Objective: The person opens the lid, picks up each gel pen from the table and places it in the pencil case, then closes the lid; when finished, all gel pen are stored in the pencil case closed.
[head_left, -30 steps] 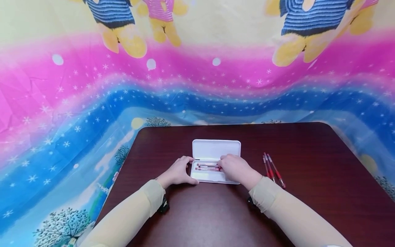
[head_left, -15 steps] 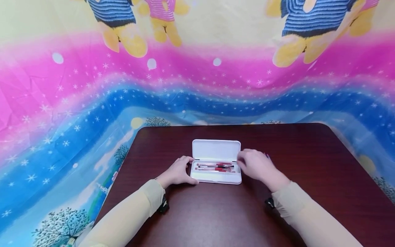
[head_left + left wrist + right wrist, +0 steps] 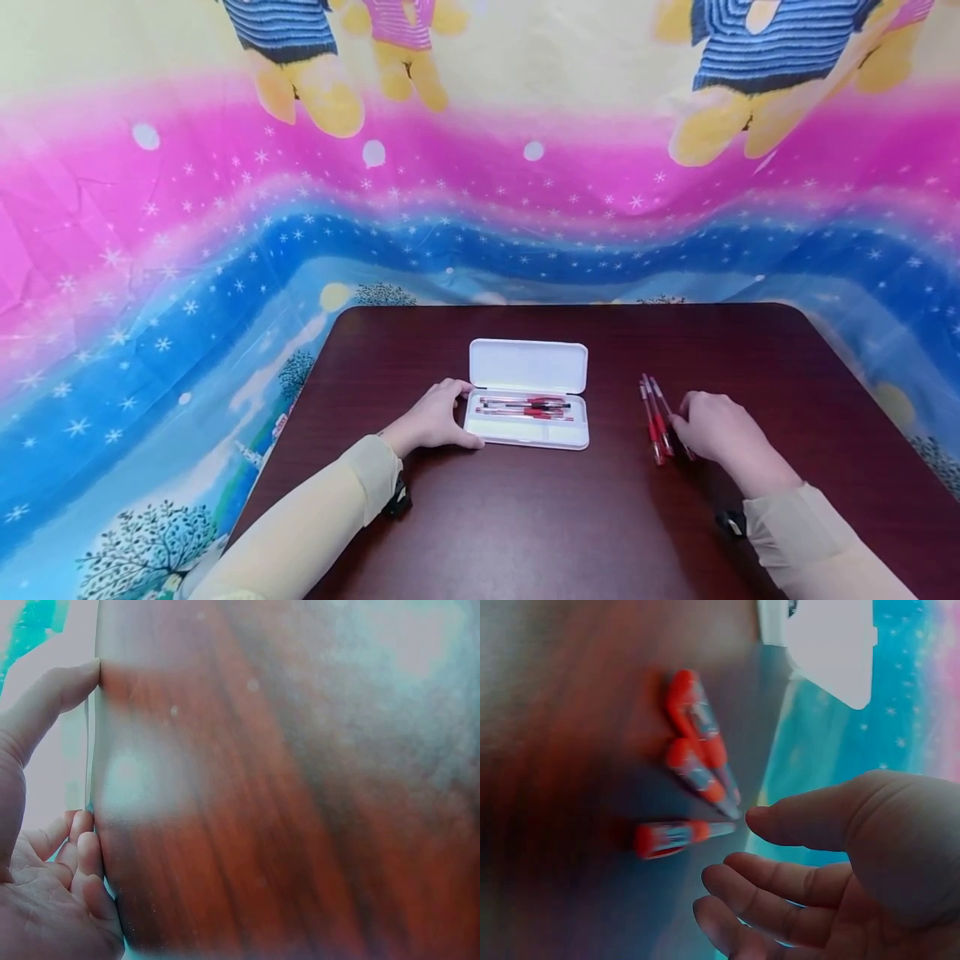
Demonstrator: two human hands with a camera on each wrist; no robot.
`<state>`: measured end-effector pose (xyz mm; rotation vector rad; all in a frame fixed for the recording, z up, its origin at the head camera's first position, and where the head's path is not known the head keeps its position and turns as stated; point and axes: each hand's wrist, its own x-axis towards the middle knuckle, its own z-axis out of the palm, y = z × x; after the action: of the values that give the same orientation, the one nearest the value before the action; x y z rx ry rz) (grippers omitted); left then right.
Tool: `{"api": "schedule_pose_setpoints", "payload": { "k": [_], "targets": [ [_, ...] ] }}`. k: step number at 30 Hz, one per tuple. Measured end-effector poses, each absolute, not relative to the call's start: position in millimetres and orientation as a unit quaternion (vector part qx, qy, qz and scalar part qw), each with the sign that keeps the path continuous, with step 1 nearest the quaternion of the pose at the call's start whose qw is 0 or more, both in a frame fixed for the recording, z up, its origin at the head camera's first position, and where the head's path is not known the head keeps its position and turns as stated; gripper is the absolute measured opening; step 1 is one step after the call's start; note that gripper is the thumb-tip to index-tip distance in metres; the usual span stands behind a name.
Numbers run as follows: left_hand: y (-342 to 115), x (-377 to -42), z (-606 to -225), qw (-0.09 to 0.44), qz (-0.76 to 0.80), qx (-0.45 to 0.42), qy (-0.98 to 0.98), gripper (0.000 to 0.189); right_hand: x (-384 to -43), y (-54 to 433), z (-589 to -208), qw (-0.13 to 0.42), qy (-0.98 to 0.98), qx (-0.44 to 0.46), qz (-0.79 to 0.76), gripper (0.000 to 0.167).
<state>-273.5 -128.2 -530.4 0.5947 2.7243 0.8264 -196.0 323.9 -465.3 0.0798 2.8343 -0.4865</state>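
- I see the left hand (image 3: 435,414) holding the left end of the open white case (image 3: 517,430), thumb at the near corner, fingers at the far side
- Pens in case (image 3: 542,412) lie across its far part
- Right hand (image 3: 720,429): thumb and fingers spread, just beside three loose red pens (image 3: 654,429), right of case; contact, I can't tell
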Motion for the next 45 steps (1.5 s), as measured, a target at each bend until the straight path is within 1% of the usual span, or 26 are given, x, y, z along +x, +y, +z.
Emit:
{"api": "schedule_pose_setpoints", "payload": {
  "k": [9, 32, 35, 38, 41, 45],
  "targets": [
    [-128, -272, -532, 0.122, 0.288, 0.201, 0.928, 0.099, -191, 328, -479, 0.149, 0.971, 0.045, -0.18, 0.026],
    [-128, -270, -529, 0.116, 0.288, 0.202, 0.929, 0.1, -196, 334, -483, 0.123, 0.978, 0.035, -0.162, 0.021],
    [-128, -270, -527, 0.113, 0.289, 0.203, 0.929, 0.1, -197, 334, -479, 0.105, 0.98, 0.033, -0.167, 0.021],
    [-127, -270, -527, 0.11, 0.291, 0.202, 0.929, 0.1, -198, 330, -473, 0.073, 0.983, 0.024, -0.168, 0.021],
    [-127, -270, -528, 0.108, 0.289, 0.202, 0.93, 0.1, -198, 317, -467, 0.029, 0.985, -0.001, -0.172, 0.021],
    [-127, -270, -528, 0.107, 0.286, 0.201, 0.931, 0.1, -202, 291, -462, -0.036, 0.984, -0.065, -0.164, 0.019]
  ]
}}
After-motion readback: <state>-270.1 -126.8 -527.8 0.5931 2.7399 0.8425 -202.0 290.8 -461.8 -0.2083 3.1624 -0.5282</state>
